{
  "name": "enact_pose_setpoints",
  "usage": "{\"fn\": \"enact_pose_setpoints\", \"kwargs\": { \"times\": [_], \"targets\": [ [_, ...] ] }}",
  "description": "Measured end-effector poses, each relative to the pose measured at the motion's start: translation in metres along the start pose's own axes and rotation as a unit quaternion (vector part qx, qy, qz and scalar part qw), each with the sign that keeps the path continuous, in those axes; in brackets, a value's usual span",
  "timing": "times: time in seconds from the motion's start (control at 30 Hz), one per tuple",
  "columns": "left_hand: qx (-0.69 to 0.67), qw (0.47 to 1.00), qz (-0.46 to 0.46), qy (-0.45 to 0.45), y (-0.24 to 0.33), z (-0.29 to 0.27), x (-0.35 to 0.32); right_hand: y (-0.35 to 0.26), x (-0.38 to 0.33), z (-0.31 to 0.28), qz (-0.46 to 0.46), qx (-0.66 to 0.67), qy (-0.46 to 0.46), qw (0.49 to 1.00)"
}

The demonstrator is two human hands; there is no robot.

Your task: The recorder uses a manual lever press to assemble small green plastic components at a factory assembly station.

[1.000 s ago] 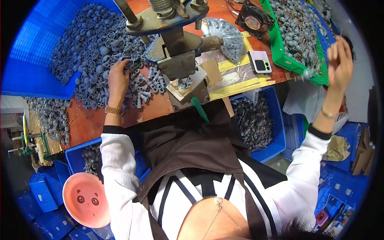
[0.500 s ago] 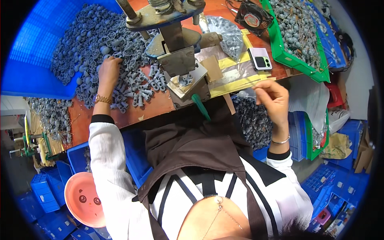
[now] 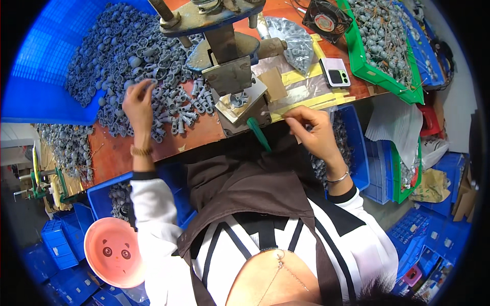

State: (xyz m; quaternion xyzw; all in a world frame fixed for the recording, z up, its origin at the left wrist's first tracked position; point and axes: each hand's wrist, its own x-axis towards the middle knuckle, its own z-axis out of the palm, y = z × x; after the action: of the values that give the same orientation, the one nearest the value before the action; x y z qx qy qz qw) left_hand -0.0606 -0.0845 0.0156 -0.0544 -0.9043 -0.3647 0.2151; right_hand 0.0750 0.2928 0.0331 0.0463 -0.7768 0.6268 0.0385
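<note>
My left hand [image 3: 138, 106] is over the front of a heap of grey plastic parts [image 3: 117, 61], thumb and forefinger pinched together. A small grey plastic part seems to show at their tips. At the table's front edge, right of the bench press [image 3: 224, 48], my right hand [image 3: 312, 131] is closed in a pinch; whatever it holds is too small to make out. Under the press head a grey part [image 3: 238, 100] sits on a pale metal block [image 3: 252, 104]. A green handle-like piece [image 3: 259, 134] sticks out below that block.
A blue crate [image 3: 35, 76] lies tipped at left behind the heap. Rightward are a bag of parts [image 3: 291, 46], a phone [image 3: 335, 72], a fan [image 3: 326, 21] and a green tray [image 3: 380, 74]. Below the table stand a blue bin [image 3: 360, 148] and a pink basin [image 3: 115, 273].
My left hand has drawn back from the heap toward me, still pinched. The right hand has moved left and slightly down, closer to the press.
</note>
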Motion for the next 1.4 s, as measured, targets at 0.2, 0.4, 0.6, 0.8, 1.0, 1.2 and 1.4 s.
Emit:
{"fn": "enact_pose_setpoints", "kwargs": {
  "times": [0.2, 0.4, 0.6, 0.8, 1.0, 1.2, 1.4],
  "targets": [
    [-0.547, 0.763, -0.34, -0.053, 0.093, 0.033, -0.086, -0.011, 0.008, 0.052, -0.14, -0.058, -0.023, 0.988],
    [-0.572, 0.746, -0.325, -0.107, 0.125, 0.045, -0.116, -0.006, 0.012, 0.07, -0.237, -0.122, 0.036, 0.963],
    [-0.572, 0.762, -0.288, -0.091, 0.127, 0.05, -0.12, -0.007, 0.011, 0.065, -0.305, -0.235, 0.066, 0.921],
    [-0.499, 0.834, -0.215, -0.089, 0.134, 0.055, -0.122, -0.008, 0.007, 0.065, -0.336, -0.205, 0.007, 0.919],
    [-0.483, 0.854, -0.172, -0.093, 0.138, 0.053, -0.123, -0.009, 0.005, 0.06, -0.299, -0.142, -0.042, 0.943],
    [-0.523, 0.821, -0.204, -0.104, 0.134, 0.05, -0.123, -0.014, 0.005, 0.055, -0.257, -0.132, -0.033, 0.957],
    [-0.317, 0.942, -0.069, -0.091, 0.133, 0.052, -0.126, -0.011, 0.004, 0.058, -0.304, -0.135, -0.055, 0.941]
  ]
}}
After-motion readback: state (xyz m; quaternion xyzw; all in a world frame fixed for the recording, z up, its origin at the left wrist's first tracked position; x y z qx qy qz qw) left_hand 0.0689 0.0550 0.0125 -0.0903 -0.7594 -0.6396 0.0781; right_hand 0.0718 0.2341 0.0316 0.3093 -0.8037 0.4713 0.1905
